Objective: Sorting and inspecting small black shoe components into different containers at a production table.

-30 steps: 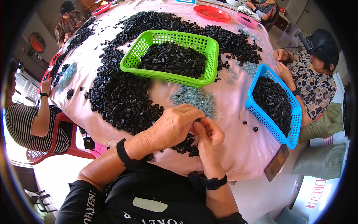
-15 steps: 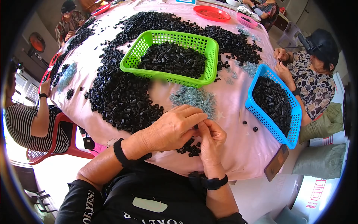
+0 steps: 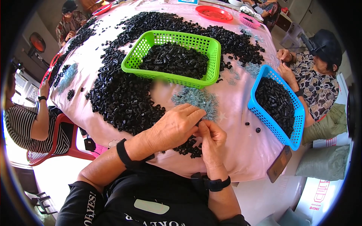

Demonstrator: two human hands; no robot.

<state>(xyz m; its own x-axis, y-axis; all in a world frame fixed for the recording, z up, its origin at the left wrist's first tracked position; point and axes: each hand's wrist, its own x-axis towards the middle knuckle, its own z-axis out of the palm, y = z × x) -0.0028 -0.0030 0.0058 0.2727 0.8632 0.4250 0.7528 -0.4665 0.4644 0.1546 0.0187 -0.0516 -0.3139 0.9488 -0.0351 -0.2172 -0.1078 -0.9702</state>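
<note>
Close together over the table's near edge, my left hand point(image 3: 171, 126) and my right hand point(image 3: 213, 142) are both closed in a pinch. Between their fingertips is a small black plastic piece point(image 3: 198, 123), mostly covered by the fingers. Just beyond them lies a pile of small pale, shiny bits point(image 3: 192, 98), too fine to make out. A small cluster of black pieces point(image 3: 191, 148) rests beneath my hands. To the left spreads a large heap of black plastic pieces point(image 3: 120, 100). Beyond the pale pile stands a green basket point(image 3: 171, 78) holding more black pieces.
At the right, a blue basket point(image 3: 269, 125) of black parts stands near a phone point(image 3: 279, 164) on the table edge. Two loose black pieces point(image 3: 258, 130) lie left of that basket. Red trays point(image 3: 214, 14) sit farther off. Other people work around the pink-covered table point(image 3: 235, 109).
My left fingertips have lifted slightly apart from my right ones, and my right hand has shifted a little left. The baskets and heaps stay put.
</note>
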